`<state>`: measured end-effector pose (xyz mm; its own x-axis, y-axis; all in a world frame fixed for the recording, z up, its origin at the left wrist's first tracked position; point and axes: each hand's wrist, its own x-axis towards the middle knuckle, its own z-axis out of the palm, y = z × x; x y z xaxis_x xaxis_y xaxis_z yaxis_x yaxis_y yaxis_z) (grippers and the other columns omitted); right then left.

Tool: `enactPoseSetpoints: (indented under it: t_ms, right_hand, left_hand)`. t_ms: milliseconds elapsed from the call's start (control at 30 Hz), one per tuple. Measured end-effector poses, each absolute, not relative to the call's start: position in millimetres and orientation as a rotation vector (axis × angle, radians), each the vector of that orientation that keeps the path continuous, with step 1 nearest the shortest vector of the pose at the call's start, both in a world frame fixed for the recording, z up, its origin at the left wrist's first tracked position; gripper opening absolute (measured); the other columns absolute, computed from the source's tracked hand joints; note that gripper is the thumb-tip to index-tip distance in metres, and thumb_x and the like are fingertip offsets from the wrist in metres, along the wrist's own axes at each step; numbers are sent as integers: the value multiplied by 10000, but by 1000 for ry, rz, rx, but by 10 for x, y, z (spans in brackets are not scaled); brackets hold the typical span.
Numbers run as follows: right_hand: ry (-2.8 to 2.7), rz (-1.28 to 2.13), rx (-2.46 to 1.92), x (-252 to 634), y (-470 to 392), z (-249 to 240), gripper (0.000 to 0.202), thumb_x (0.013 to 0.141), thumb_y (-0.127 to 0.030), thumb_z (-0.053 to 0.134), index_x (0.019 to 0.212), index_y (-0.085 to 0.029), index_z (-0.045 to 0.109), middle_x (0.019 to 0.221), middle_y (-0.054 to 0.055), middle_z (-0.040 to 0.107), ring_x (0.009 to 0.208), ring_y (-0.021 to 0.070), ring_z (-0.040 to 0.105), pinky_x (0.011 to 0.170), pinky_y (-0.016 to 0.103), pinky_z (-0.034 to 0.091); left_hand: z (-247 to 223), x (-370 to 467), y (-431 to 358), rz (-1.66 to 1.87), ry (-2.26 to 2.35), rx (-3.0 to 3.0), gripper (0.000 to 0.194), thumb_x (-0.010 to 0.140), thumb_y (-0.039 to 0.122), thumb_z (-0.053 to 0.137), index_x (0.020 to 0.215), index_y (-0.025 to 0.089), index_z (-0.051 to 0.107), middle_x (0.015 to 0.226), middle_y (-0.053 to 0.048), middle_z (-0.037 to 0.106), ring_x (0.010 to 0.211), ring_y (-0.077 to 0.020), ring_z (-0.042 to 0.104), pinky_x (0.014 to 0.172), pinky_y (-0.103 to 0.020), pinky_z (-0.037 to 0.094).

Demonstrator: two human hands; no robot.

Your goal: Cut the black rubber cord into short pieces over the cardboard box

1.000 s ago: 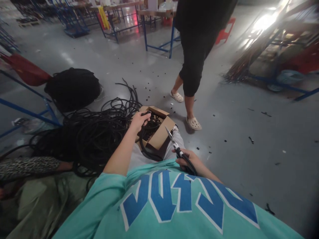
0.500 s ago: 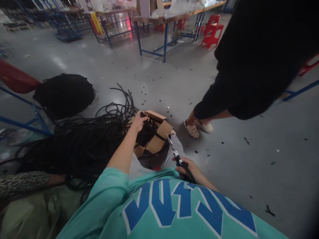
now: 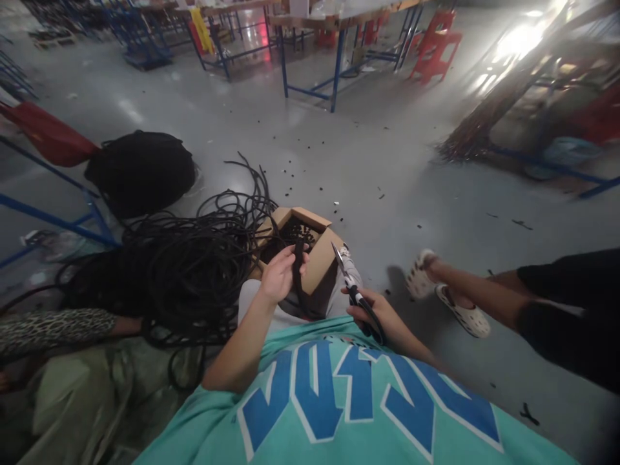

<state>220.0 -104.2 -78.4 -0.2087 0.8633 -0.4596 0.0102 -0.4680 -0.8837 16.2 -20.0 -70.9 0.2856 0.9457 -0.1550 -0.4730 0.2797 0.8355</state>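
Note:
Between the fingers and thumb of my left hand [image 3: 277, 276] is a black cord [image 3: 299, 268], which hangs down toward my lap. My right hand [image 3: 371, 310] grips a pair of scissors [image 3: 352, 285] by the dark handles. The metal blades point up and away from me, apart from the cord; whether they are parted is too fine to tell. Just beyond my left hand, an open cardboard box [image 3: 320, 261] stands between my legs with many small black pieces [image 3: 300, 230] inside. A big tangle of black cord [image 3: 188, 258] spreads on the floor at my left, reaching the box.
A round black bundle [image 3: 140, 173] lies beyond the tangle. At far left, another person's patterned sleeve [image 3: 58, 328] reaches to the cord. A person in clogs [image 3: 465, 311] is at right. Blue-legged tables [image 3: 334, 71] and red stools [image 3: 438, 48] stand ahead; scraps dot the floor.
My left hand has come back from over the box toward me, holding the cord. The scissors stay in my right hand. The person in clogs has moved to the right.

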Motion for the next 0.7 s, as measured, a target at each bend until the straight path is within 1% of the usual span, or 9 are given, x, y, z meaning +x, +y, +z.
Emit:
enactPoseSetpoints:
  t_ms: [67,133,200,300,367,433,533,700]
  right_hand:
    - [-1105,1728,-1426,2195,-1052,-786,538,600,-296,653,1096,-119,541,477,-79,412,410,84,385,413,213,285]
    - [-1157,1697,-1421,2198,-1059,-769,534,589,-288,662,1086,-123,557,519,-65,425,446,88,401,448,224,327]
    - [-1213,1652,-1389,2217,-1063,-738,546,594,-290,655,1109,-135,557,588,-38,472,504,103,445,508,244,381]
    - [-1330,1578,-1375,2268,-1065,-681,629,598,-301,645,1194,-148,516,789,34,578,692,173,553,672,314,451]
    - [-1425,1548,-1413,2298,-1065,-641,690,587,-319,649,1234,-138,492,926,79,605,843,236,576,799,383,443]
    - [-1505,1539,-1442,2311,-1066,-600,718,586,-353,645,1249,-126,488,993,102,614,933,281,568,878,437,410]
    - [-1574,1525,-1450,2300,-1073,-540,708,611,-386,633,1258,-131,495,1057,115,617,984,308,562,908,467,396]
    - [-1577,1502,-1441,2269,-1091,-449,671,635,-373,645,1255,-160,507,1145,112,603,1016,310,569,905,456,412]
  left_hand:
    - [-653,186,-271,1097,773,777,394,621,318,707,940,138,562,716,-13,604,522,-88,530,502,-238,406]
    - [-621,226,-330,1115,795,811,438,610,332,720,977,168,546,707,7,601,469,-82,520,454,-229,388]
    - [-602,273,-375,1128,825,844,439,600,350,726,957,182,535,692,21,596,413,-66,488,394,-205,341]
    - [-568,332,-424,1142,894,873,377,577,328,739,836,164,520,651,32,582,406,-44,464,387,-177,323]
    - [-531,358,-453,1149,931,882,357,567,312,740,783,157,501,609,43,563,420,-41,465,406,-168,335]
    - [-483,377,-486,1145,961,897,341,569,305,731,762,157,492,567,56,541,418,-41,459,409,-163,333]
    - [-410,408,-541,1128,998,941,318,565,295,723,712,157,477,523,67,515,414,-41,443,402,-158,326]
    - [-342,449,-604,1095,1060,1042,252,595,269,686,674,152,477,483,77,483,406,-34,408,414,-156,317]
